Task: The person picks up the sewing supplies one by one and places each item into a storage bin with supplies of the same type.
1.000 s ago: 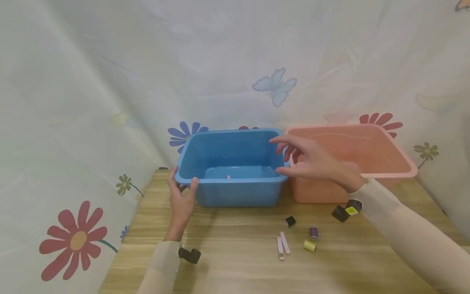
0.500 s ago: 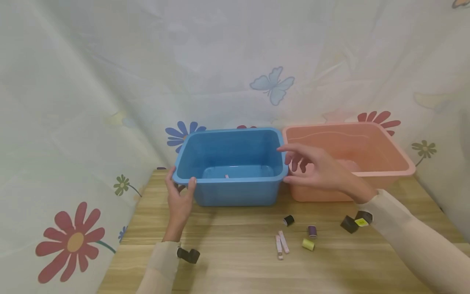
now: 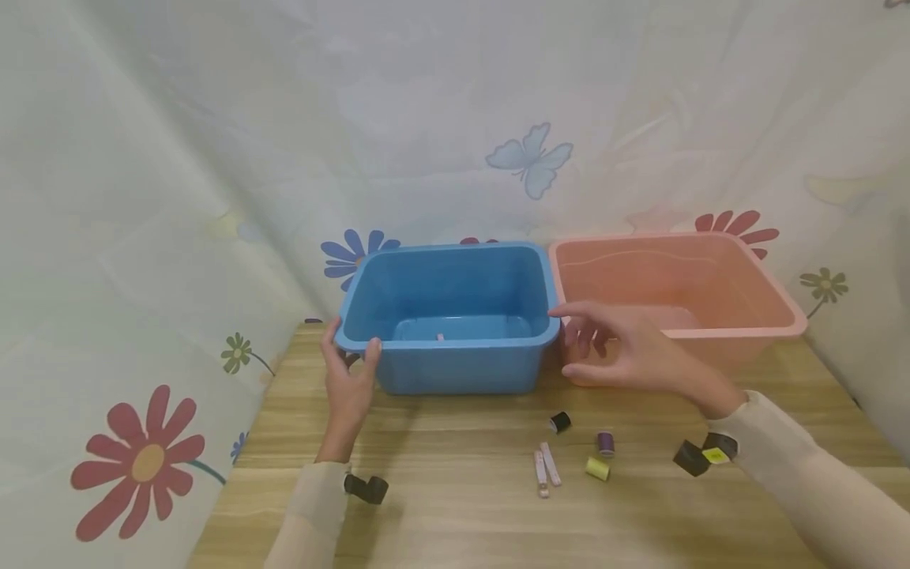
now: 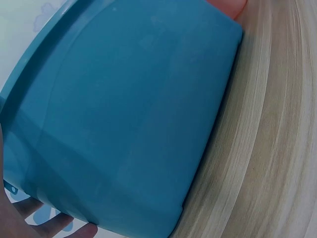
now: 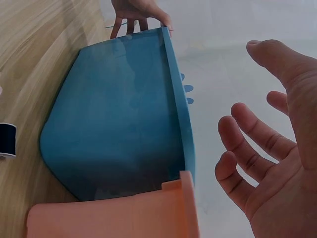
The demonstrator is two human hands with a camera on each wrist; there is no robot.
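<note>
My left hand [image 3: 350,395] holds the front left corner of a blue plastic tub [image 3: 455,367], with the thumb at the front rim and the fingers along the left side. My right hand [image 3: 633,352] holds nothing. It hovers before the pink tub [image 3: 771,336], thumb and fingers spread apart, near the blue tub's right rim. A tiny pale object [image 3: 440,337] lies in the blue tub, too small to make out. On the table are a black thread spool [image 3: 560,422], a purple spool [image 3: 605,444], a yellow spool [image 3: 597,469] and two slim whitish strips [image 3: 542,474].
The tubs stand side by side at the back of a wood-grain table [image 3: 455,521], their rims meeting. Behind them hangs a pale curtain [image 3: 426,118] printed with flowers and a butterfly. Both wrists wear black cameras.
My right hand has drawn back from the blue tub's right rim, moving right and towards me, fingers still spread. The left hand keeps its hold on the tub.
</note>
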